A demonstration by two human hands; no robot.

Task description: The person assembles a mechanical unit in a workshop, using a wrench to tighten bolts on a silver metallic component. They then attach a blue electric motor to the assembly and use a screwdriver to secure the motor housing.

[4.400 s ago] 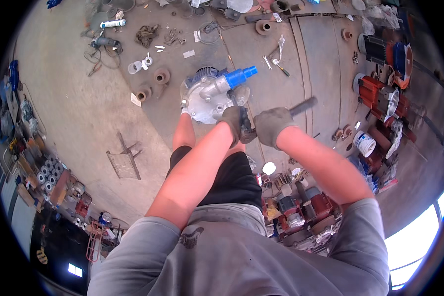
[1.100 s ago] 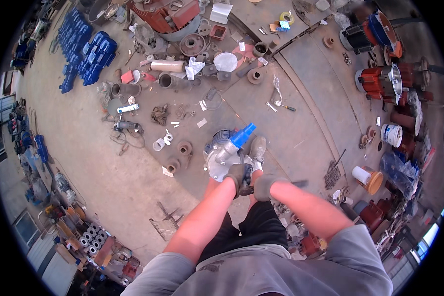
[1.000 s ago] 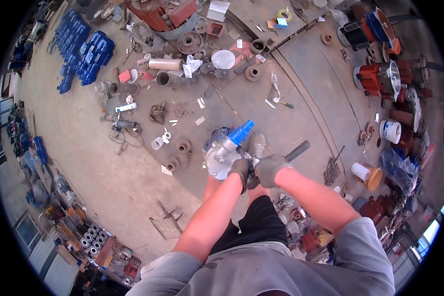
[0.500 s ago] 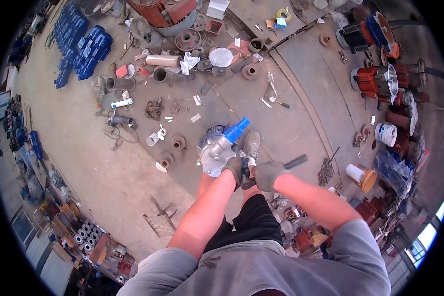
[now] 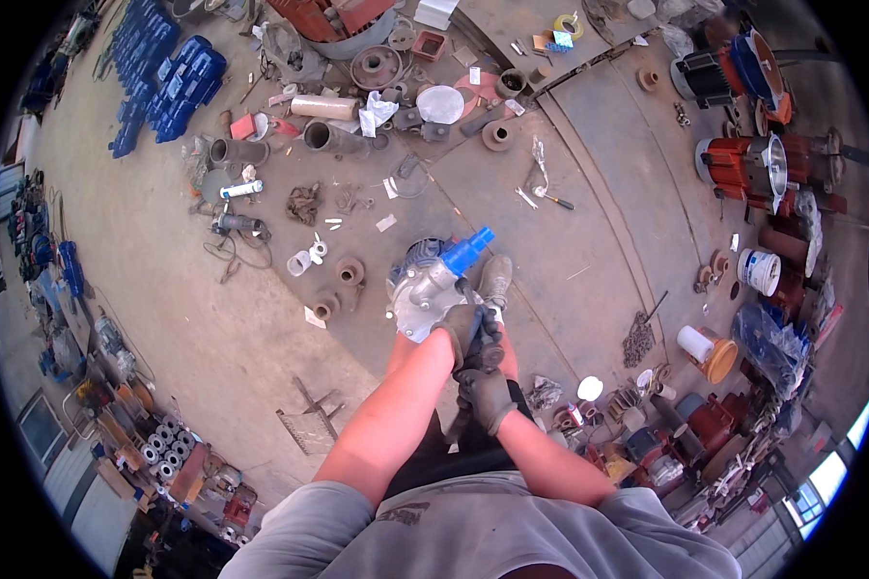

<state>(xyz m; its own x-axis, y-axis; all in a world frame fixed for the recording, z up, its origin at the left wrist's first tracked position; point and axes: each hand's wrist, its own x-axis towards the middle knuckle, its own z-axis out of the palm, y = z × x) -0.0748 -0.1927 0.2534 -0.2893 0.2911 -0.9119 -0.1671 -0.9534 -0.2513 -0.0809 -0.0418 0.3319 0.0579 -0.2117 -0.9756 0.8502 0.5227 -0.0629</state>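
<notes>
A pump with a silver casing (image 5: 418, 301) stands between my feet, its finned motor (image 5: 425, 253) behind and a blue stepped pipe piece (image 5: 468, 251) jutting up to the right. My gloved left hand (image 5: 462, 330) is closed at the casing's near right side, around the head end of a dark long-handled wrench. Closer to my body, my gloved right hand (image 5: 489, 398) grips the handle of the wrench (image 5: 460, 423), which points toward my lap. The wrench's jaw and what it bears on are hidden by my left hand.
Flanged metal pieces (image 5: 350, 270) stand left of the pump, with an angle grinder (image 5: 238, 224) farther left. A screwdriver (image 5: 555, 201) lies ahead to the right. Red motors (image 5: 743, 164) and a white bucket (image 5: 760, 271) line the right side. A metal rack (image 5: 309, 422) sits near left.
My right hand has swung the wrench handle from the right side in toward my lap. My left hand stays by the pump casing. The whole view has shifted slightly.
</notes>
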